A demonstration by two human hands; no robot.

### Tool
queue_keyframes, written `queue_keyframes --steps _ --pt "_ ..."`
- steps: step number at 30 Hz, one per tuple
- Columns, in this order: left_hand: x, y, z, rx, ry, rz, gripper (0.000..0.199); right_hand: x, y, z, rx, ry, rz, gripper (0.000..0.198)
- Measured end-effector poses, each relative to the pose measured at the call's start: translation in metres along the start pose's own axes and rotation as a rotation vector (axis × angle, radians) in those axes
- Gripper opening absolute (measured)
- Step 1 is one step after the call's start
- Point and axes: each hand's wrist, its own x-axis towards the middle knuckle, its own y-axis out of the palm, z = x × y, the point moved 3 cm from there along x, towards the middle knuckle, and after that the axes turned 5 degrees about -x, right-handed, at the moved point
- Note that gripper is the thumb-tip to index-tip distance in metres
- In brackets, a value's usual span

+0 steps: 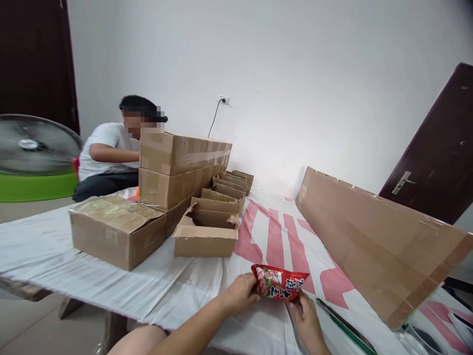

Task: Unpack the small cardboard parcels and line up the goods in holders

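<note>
Round fan before dark door

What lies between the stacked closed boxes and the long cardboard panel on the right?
In the head view, a row of open boxes stands beside the stack, then pink-and-white cloth reaches to the panel.

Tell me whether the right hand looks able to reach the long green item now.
Probably yes: the long green item lies on the cloth beside the right hand, with nothing visible between them. That hand holds one end of the red packet, so it may need freeing first.
</note>
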Motion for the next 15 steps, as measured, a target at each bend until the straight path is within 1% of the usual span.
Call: queue_keyframes --steps 2,4,6,8,10,12,15 --pt "0.006 -0.004 -0.001 -0.025 -0.019 -0.063 0.029 0.013 0.003 0.015 0.041 0.007 0.023 0.050" --pt "0.012 -0.014 0.000 -0.048 -0.044 -0.173 0.025 0.033 0.008 0.029 0.063 0.007 0.016 0.051" --pt "0.019 -0.027 0.006 -0.077 -0.053 -0.280 0.030 0.058 0.018 0.041 0.070 0.000 0.010 0.051" --pt "0.025 -0.038 0.014 -0.114 -0.049 -0.356 0.041 0.083 0.029 0.048 0.075 0.009 0.006 0.051" --pt "0.029 -0.046 0.023 -0.149 -0.036 -0.392 0.052 0.103 0.041 0.051 0.077 0.033 0.008 0.050" --pt "0.031 -0.049 0.030 -0.175 -0.016 -0.394 0.058 0.117 0.050 0.051 0.077 0.059 0.018 0.049" --pt "0.031 -0.050 0.034 -0.195 0.007 -0.391 0.063 0.124 0.057 0.047 0.080 0.086 0.035 0.049"
